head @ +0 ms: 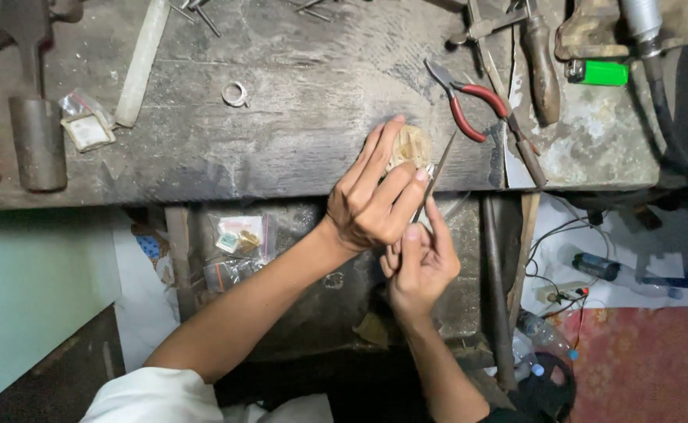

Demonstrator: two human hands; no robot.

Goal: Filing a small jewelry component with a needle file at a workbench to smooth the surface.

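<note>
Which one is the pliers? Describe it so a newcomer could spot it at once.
Start at the worn grey workbench and go to its right part, just right of the left hand. The pliers lie there flat, beside a wooden-handled tool and a green lighter. Their curved red handles set them apart from the dull metal and wood around.

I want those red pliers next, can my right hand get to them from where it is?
Probably yes. The red pliers lie uncovered on the bench just beyond the right hand, but that hand already holds a thin pointed tool.
</note>
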